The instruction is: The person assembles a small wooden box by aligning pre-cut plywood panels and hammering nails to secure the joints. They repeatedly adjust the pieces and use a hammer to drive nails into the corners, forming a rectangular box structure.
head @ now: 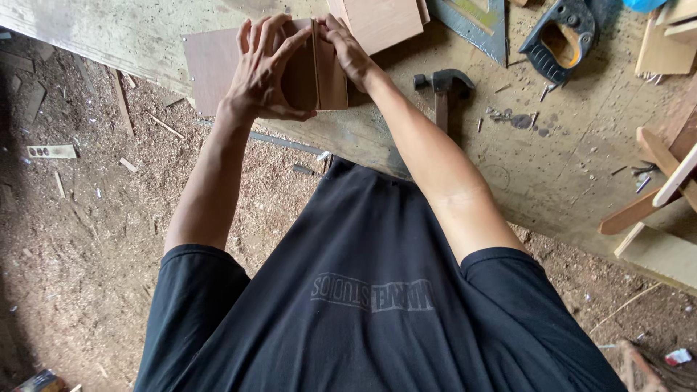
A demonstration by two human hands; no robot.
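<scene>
Both my hands hold small brown plywood pieces point(323, 72) standing on edge on the workbench point(552, 174). My left hand point(263, 69) wraps its fingers over the left face of the pieces. My right hand point(347, 49) presses against their right side and top. A larger flat brown board point(207, 69) lies under and to the left of them. Another brown board point(381, 22) lies just beyond my right hand.
A hammer point(443, 91) lies right of my right forearm. A handsaw with a black handle point(555, 40) and a metal square point(475, 22) lie farther back. Loose nails point(508, 116) are scattered nearby. Wood offcuts point(657, 181) sit at the right. Sawdust covers the floor point(72, 218).
</scene>
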